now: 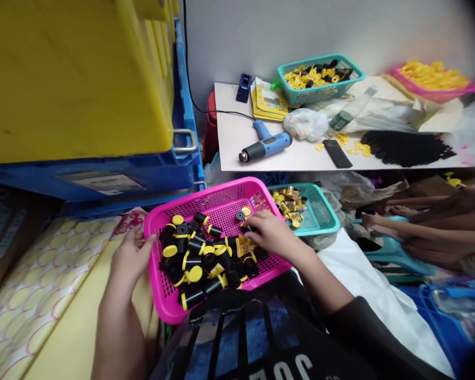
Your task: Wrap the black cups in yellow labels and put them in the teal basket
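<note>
A pink plastic basket (pixel 217 198) rests at my lap, filled with black cylinders that have yellow caps (pixel 195 273). Beside its left rim is my left hand (pixel 129 258), the thumb at the rim and apart from the fingers, with nothing seen in it. Over the right part of the basket, my right hand (pixel 269 232) has its fingers bent round a dark piece that looks like one of the black cylinders; the fingers partly hide it. Just under that hand lies a small yellow printed piece (pixel 243 246). A round black end (pixel 239 216) shows by the fingertips.
Behind the pink basket sits a teal basket (pixel 320 211) of similar pieces. On the white table (pixel 233 132) are a blue heat gun (pixel 267 146), a phone-like black slab (pixel 337 153), and another teal basket (pixel 301 96). Yellow and blue crates (pixel 75 79) rise at left. Another person's arms (pixel 431 221) show at right.
</note>
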A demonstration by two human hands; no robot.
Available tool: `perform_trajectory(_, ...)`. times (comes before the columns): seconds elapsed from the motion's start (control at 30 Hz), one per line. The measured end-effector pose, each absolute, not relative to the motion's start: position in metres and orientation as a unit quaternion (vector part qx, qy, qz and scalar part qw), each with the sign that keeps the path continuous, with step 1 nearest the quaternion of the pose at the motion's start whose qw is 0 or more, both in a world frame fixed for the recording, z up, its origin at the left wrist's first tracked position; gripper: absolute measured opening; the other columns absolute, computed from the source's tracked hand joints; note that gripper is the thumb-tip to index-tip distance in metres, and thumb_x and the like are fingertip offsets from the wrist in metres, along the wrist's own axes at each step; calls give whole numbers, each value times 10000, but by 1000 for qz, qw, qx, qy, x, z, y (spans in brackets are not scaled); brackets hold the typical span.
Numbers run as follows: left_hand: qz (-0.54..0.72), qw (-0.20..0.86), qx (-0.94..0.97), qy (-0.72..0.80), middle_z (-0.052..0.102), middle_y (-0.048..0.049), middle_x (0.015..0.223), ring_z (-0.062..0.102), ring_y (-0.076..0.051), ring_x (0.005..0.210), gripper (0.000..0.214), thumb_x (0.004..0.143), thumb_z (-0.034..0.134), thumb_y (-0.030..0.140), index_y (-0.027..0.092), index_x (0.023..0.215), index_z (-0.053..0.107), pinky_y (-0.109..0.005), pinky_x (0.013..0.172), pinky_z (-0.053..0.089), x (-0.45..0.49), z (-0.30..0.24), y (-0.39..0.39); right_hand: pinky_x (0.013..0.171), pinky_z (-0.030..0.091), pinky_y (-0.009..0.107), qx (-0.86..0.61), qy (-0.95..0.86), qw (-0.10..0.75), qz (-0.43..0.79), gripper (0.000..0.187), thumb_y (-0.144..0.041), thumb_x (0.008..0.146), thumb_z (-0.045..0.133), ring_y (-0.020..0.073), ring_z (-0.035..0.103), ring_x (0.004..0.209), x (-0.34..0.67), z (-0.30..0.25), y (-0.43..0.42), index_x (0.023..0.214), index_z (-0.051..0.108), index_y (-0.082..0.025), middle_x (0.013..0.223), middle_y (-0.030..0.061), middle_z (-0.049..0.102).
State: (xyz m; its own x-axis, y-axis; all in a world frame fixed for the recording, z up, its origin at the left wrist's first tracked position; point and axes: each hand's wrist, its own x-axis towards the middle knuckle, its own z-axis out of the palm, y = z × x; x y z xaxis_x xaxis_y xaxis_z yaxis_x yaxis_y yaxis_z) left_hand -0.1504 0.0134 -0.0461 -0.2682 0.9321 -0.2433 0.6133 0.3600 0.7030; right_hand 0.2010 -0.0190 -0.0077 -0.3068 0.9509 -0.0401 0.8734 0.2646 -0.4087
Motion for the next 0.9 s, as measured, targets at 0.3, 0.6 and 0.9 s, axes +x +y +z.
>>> perform_trajectory(0.3,255,353,414,799,724,-66,803,708,-287,848,632,695,705,398,146,1262,582,-426,852,554,-161,-57,-10,801,272,376,-512,-846,-15,149,136,-276,896,605,246,479,975,179,-38,-18,921,706,-189,997,94,647)
perform_trajectory(0.6,411,205,420,783,714,-2,1110,658,-264,1023,416,857,588,464,229,1195,648,-433,979,507,-154,-11,-22,813,267,381,-519,-838,6,167,189,-333,900,609,254,484,992,171,-35,-20,997,698,-197,1037,93,662)
perform_trajectory(0.9,438,359,508,649,753,-16,969,695,-182,813,312,823,657,442,230,1046,710,-305,814,571,-105,-6,-30,773,297,372,-486,-852,43,189,182,-308,903,617,245,478,961,165,-34,-13,992,758,-234,998,98,676)
